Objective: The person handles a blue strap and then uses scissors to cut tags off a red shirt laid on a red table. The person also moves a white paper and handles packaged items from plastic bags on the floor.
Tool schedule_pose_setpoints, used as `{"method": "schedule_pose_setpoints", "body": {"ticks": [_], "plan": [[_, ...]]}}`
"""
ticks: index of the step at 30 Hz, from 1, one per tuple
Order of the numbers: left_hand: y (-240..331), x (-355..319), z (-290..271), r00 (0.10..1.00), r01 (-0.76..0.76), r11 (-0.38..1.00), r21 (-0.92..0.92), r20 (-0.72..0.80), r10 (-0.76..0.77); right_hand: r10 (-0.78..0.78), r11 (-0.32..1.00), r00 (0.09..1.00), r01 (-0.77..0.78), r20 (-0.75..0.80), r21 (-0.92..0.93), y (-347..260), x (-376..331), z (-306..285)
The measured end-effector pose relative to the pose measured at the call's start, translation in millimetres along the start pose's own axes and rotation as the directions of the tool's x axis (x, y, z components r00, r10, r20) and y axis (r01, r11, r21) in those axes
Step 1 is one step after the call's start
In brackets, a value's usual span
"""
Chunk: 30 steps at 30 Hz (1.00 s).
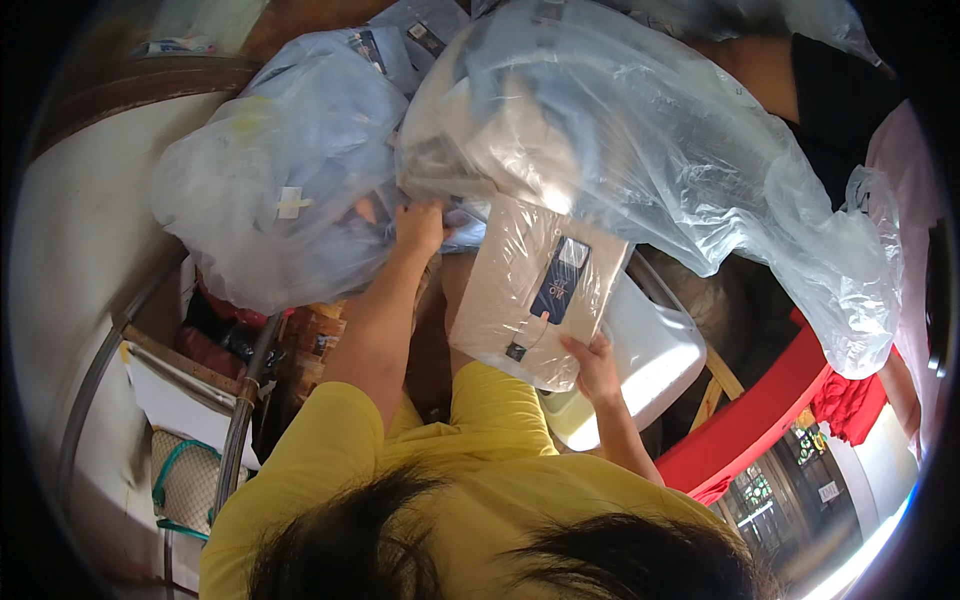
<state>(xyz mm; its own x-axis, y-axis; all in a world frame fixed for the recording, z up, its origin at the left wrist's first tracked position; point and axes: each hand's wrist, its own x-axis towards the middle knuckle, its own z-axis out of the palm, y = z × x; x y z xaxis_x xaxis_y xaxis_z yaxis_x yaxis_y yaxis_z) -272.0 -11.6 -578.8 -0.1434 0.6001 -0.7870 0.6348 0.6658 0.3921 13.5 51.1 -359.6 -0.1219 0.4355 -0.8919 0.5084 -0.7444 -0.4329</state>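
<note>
My right hand grips the lower right corner of a beige folded garment in a clear packet. A dark blue tag hangs on the packet's front by a cord. The packet is tilted, and its top end reaches under a large clear plastic bag. At that bag's lower left edge, my left hand is closed on the plastic, its fingertips partly hidden. Beside it on the left is another big clear bag with light blue packets inside and a small white label.
A white plastic bin stands right of my knees. Red cloth hangs over a bar beyond it. Metal rails and a quilted item with green trim are on the left. A person in black and pink is at the far right.
</note>
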Motion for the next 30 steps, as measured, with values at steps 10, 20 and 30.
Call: {"method": "schedule_pose_setpoints", "body": {"ticks": [10, 20, 30], "plan": [[-59.3, -145.5, -135.4, 0.96, 0.246, 0.395, -0.885, 0.278, 0.026, -0.843, 0.533, 0.391, 0.696, -0.369, -0.481, -219.0, -89.7, -25.7], [-46.5, -286.2, -324.1, 0.983, -0.126, 0.293, -0.948, -0.159, -0.089, -0.777, 0.484, 0.427, 0.875, -0.462, -0.006, -295.2, -105.0, -74.4], [5.2, -359.3, -432.6, 0.682, -0.592, 0.521, -0.615, -0.727, -0.083, -0.904, 0.383, 0.261, 0.847, -0.338, -0.369, -331.9, -95.7, -76.7]]}}
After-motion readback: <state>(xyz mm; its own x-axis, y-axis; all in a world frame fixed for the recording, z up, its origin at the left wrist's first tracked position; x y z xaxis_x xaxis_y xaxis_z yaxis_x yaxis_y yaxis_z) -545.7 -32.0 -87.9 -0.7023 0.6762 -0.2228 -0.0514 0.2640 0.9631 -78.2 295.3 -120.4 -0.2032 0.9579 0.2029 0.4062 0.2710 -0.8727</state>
